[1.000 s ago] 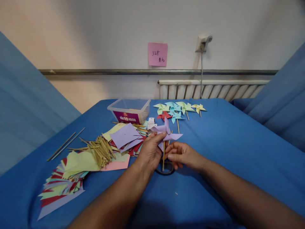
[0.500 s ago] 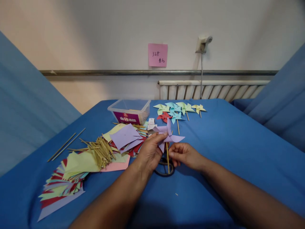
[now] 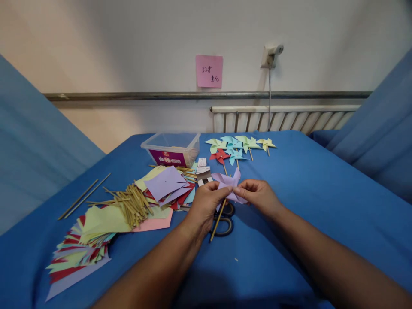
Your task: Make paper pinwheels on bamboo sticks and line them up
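Note:
A purple paper pinwheel [image 3: 238, 175] on a thin wooden stick [image 3: 218, 221] is held up between my two hands. My left hand [image 3: 206, 201] pinches it near the centre from the left, thumb on the front. From the right, my right hand [image 3: 259, 195] has thumb and fingers closed on the paper, its thumb tip meeting the left thumb. The stick slants down to the left from under the paper. Just below lie scissors [image 3: 229, 226] with black handles; their blades are hidden. The pinwheel's centre is covered by my thumbs.
Several finished pinwheels [image 3: 247, 143] lie at the back. A clear plastic box [image 3: 193, 150] stands left of them, with small boxes [image 3: 203, 169] beside it. Left are a bundle of sticks [image 3: 133, 206], purple paper squares [image 3: 165, 180] and fanned coloured paper [image 3: 77, 253] on the blue cloth [image 3: 289, 266].
My right hand has moved up from beside the stick to the pinwheel's paper. The stick has tilted, its lower end swinging left. The view has shifted slightly.

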A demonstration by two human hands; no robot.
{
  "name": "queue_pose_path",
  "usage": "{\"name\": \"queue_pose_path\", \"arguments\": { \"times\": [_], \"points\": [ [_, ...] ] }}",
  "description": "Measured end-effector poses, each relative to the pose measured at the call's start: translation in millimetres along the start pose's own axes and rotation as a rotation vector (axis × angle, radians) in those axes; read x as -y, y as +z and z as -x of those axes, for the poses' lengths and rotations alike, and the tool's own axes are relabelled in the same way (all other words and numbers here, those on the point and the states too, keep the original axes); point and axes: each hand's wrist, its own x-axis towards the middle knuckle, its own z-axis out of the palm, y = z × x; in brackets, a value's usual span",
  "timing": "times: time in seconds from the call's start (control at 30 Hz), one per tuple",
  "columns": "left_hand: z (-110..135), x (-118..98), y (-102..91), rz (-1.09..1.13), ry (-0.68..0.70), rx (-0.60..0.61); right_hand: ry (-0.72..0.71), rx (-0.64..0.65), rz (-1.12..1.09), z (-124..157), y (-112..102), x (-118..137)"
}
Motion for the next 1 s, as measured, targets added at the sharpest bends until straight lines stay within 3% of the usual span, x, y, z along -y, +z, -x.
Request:
{"name": "queue_pose_path", "arguments": {
  "times": [0.57, 1.0],
  "points": [
    [-0.4, 1.7, 2.1, -0.010, -0.019, 0.022, -0.016, -0.060, 0.082, -0.1, -3.2, -0.6],
    [-2.3, 2.8, -0.4, 0.135, -0.056, 0.078, -0.052, -0.070, 0.074, -0.5, -6.2, -1.2]
  ]
}}
